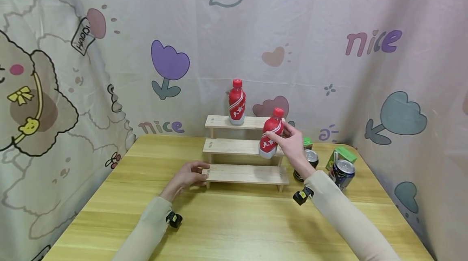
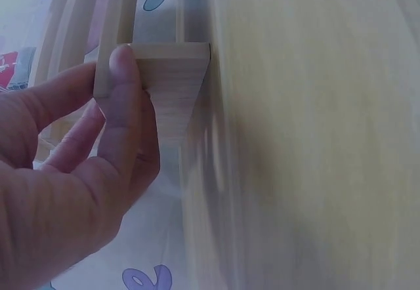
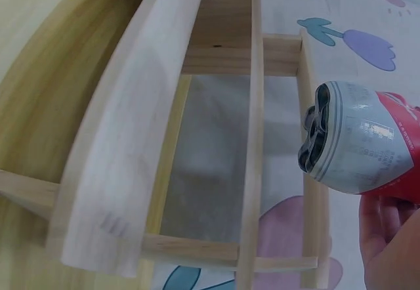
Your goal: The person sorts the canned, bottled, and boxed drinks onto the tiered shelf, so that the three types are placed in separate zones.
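Note:
My right hand [image 1: 292, 147] holds a red and white plastic bottle [image 1: 269, 135], tilted, in front of the right side of a three-tier wooden shelf [image 1: 245, 173]. In the right wrist view the base of that bottle [image 3: 357, 139] points toward the shelf's upper boards. My left hand [image 1: 188, 175] pinches the left end of the lowest board, with thumb and fingers on either side of it in the left wrist view. A second bottle [image 1: 237, 104] of the same kind stands upright on the top tier, left of its middle.
Right of the shelf stand a dark can [image 1: 343, 171] and a green carton [image 1: 341, 155]. Another can [image 1: 310, 157] and a second green carton [image 1: 307, 143] are partly hidden behind my right hand. A printed curtain [image 1: 234, 29] hangs behind the wooden table [image 1: 234, 228].

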Demonstrator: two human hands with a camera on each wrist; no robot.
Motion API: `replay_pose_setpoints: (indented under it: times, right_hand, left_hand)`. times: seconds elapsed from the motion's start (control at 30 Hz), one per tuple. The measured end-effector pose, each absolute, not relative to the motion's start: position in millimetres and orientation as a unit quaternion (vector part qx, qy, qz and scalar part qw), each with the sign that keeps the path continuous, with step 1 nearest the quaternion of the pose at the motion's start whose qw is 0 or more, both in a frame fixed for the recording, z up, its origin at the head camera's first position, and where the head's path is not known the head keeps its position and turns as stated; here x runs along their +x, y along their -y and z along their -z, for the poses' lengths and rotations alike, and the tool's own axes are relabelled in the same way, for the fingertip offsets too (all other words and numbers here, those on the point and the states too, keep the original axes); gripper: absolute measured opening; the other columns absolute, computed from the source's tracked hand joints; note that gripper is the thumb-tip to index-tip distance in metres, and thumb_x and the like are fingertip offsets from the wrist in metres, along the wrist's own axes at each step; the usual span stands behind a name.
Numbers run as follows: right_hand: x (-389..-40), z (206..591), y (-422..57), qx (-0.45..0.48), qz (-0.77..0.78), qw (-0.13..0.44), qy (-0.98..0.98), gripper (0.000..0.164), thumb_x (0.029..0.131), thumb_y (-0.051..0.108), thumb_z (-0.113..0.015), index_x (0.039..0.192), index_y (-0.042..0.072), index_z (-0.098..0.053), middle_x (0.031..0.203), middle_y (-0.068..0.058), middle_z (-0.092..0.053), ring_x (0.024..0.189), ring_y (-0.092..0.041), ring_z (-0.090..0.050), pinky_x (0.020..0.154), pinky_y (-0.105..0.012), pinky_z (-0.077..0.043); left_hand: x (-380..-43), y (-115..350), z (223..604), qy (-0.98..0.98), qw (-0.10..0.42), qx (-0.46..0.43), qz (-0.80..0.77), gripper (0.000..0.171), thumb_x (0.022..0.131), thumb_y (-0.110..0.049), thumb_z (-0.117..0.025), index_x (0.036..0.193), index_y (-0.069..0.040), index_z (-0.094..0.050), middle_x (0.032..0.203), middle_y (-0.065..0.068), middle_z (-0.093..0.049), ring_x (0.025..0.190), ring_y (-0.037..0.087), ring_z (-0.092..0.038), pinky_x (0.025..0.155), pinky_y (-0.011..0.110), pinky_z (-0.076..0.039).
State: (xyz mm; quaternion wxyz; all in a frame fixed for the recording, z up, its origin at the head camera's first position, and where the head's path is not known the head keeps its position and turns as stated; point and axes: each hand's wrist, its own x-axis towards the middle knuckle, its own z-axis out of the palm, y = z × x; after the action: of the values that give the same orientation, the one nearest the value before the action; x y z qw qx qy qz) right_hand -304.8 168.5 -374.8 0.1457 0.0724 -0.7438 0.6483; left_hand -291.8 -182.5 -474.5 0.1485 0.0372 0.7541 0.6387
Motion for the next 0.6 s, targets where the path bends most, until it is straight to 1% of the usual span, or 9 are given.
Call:
replay_pose_setpoints:
  times: [0.13, 0.33, 0.5, 0.6]
  right_hand:
    - [-309.5, 369.1, -163.2, 0.076, -0.641, 0.149, 0.749, 0.065, 0.081, 0.031, -0.081, 0.138, 0.011, -0.055, 0.124, -0.014, -0.065, 0.103, -0.013, -0.064, 0.085, -0.018, -0.055]
    - [-317.1, 361.3, -156.9, 0.086, -0.632, 0.15, 0.756, 0.066, 0.08, 0.037, -0.081, 0.137, 0.014, -0.056, 0.123, -0.011, -0.066, 0.105, -0.015, -0.063, 0.086, -0.021, -0.056]
    - [-324.3, 350.5, -151.0, 0.094, -0.642, 0.136, 0.749, 0.064, 0.082, 0.032, -0.08, 0.139, 0.015, -0.055, 0.125, -0.012, -0.066, 0.106, -0.016, -0.062, 0.085, -0.023, -0.056]
    - [-329.4, 344.4, -148.5, 0.096, -0.645, 0.133, 0.747, 0.066, 0.082, 0.03, -0.08, 0.141, 0.015, -0.053, 0.126, -0.012, -0.065, 0.106, -0.015, -0.062, 0.087, -0.024, -0.056]
  left_hand:
    - [-292.2, 182.2, 475.7, -0.751, 0.145, 0.031, -0.643, 0.044, 0.087, 0.005, -0.067, 0.13, 0.005, -0.056, 0.101, 0.014, -0.056, 0.08, 0.019, -0.061, 0.076, 0.033, -0.062]
    - [-291.4, 183.6, 475.1, -0.749, 0.147, 0.023, -0.645, 0.043, 0.089, 0.002, -0.067, 0.131, 0.005, -0.057, 0.098, 0.012, -0.055, 0.078, 0.017, -0.062, 0.076, 0.032, -0.062]
    - [-293.7, 184.7, 477.7, -0.747, 0.147, 0.022, -0.648, 0.043, 0.089, 0.002, -0.067, 0.13, 0.006, -0.057, 0.097, 0.011, -0.056, 0.076, 0.016, -0.064, 0.074, 0.031, -0.062]
    - [-294.4, 182.8, 478.0, -0.748, 0.145, 0.012, -0.648, 0.041, 0.089, 0.001, -0.068, 0.129, 0.005, -0.059, 0.098, 0.012, -0.058, 0.075, 0.016, -0.065, 0.074, 0.031, -0.062]
